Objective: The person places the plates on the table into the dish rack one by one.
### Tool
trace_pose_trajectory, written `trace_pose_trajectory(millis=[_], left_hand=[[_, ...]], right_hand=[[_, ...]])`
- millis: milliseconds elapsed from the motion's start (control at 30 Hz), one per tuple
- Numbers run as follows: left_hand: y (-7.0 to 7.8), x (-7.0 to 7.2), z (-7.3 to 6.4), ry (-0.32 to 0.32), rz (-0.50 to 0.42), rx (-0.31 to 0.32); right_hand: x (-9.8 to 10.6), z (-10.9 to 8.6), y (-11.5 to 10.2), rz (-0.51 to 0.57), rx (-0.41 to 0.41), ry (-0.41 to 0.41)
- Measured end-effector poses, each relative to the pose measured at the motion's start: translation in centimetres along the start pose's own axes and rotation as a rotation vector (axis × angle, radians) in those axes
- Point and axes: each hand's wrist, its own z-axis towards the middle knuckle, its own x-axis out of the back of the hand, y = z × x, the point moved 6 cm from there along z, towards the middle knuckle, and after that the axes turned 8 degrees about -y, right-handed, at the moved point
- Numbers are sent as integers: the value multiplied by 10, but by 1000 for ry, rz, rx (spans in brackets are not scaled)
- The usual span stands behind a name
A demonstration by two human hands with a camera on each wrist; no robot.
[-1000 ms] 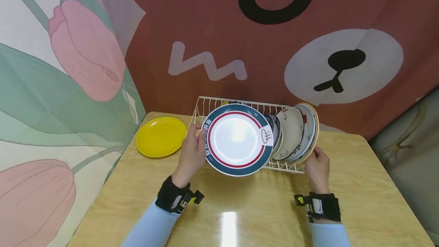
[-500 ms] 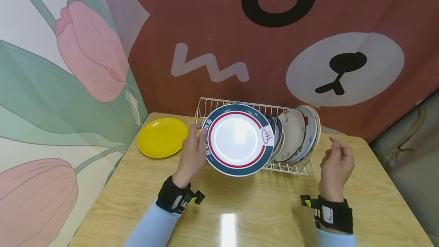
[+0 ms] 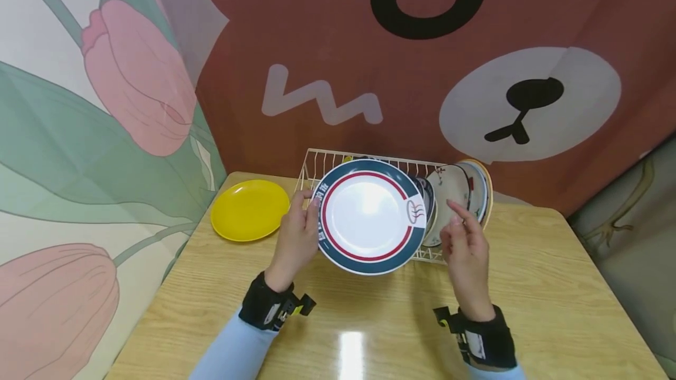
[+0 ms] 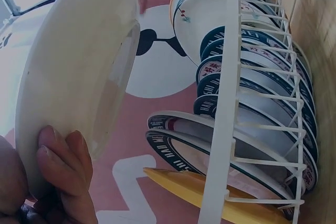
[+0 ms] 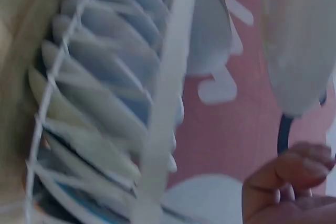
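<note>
A round white plate (image 3: 365, 216) with a dark blue rim and a red ring is raised in front of the dish rack (image 4: 224, 93), tilted towards the head camera. My left hand (image 3: 294, 239) grips its left edge, fingers behind it in the left wrist view. My right hand (image 3: 467, 260) hovers before the rack's right part, right of the plate and apart from it. Its index finger is partly extended, the others loosely curled, and it holds nothing. Behind the raised plate, the rack holds several dishes upright, including a pale plate (image 3: 449, 192) and a yellow-orange plate (image 4: 205, 195).
A yellow oval plate (image 3: 250, 211) lies flat on the wooden table (image 3: 401, 333), left of the rack. A brown bear-print cloth (image 3: 338, 34) hangs right behind the rack. A flower-print cloth (image 3: 137, 75) covers the left side.
My right hand let go of the dishes at the rack's right end, drew away to the right, then came left towards the raised plate. My left hand and its plate stay nearly still.
</note>
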Motion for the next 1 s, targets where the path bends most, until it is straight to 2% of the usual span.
trace_pose_trajectory(millis=[133,300,667,833,1000], left_hand=[[3,-2,-1,-7,-15,-16],[4,-6,0,-14,-25,-23],[-2,-17,-2,-87,-42,33],[-5,-17,-2,-131,-20,43],[-6,-11,0,-149,52,40]], right_hand=[[-23,-3,10,-20,-106,-155],[-34,-7,18,8,-212,-219],[-39,-8,20,87,-161,-259],[-38,-7,21,82,-163,-258],[-34,-6,23,74,-175,-240]])
